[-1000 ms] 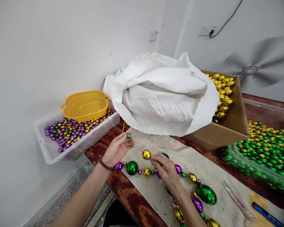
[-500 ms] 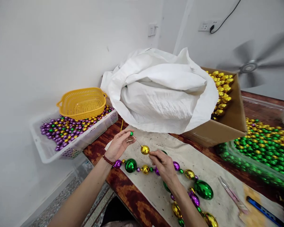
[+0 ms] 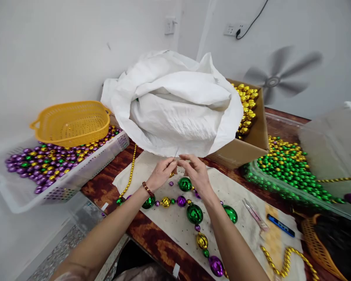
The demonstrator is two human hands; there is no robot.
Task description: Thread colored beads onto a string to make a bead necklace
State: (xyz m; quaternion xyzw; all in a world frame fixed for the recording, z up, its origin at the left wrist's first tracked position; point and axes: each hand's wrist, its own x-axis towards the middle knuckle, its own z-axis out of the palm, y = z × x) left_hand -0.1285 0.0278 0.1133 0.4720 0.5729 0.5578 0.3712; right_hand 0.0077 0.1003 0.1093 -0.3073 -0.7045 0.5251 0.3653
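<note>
At the front of the white sack, my left hand (image 3: 163, 172), a bead bracelet at its wrist, is closed with thumb and fingertips pinching a thin thread (image 3: 177, 152). A gold bead (image 3: 172, 174) shows partly beneath its fingers. My right hand (image 3: 195, 171) is beside it, fingers bent together near the thread; what they pinch is hidden. Below the hands, a string of large beads lies on the cloth (image 3: 163, 222), with a green ball (image 3: 194, 214), a gold ball (image 3: 201, 240) and a purple ball (image 3: 215, 266). My forearms cover parts of it.
Behind stands a white sack (image 3: 181, 121) beside a cardboard box (image 3: 242, 152) of gold beads. To the left, a yellow basket (image 3: 73, 123) rests on a white crate (image 3: 84, 171) of beads. Rightward are snips (image 3: 254, 214), a blue cutter (image 3: 280, 225) and a clear bin (image 3: 280, 187). A fan (image 3: 272, 81) spins.
My hands have come together from apart, and the gold ball and green bead between them are now mostly hidden by fingers. The view has swung right.
</note>
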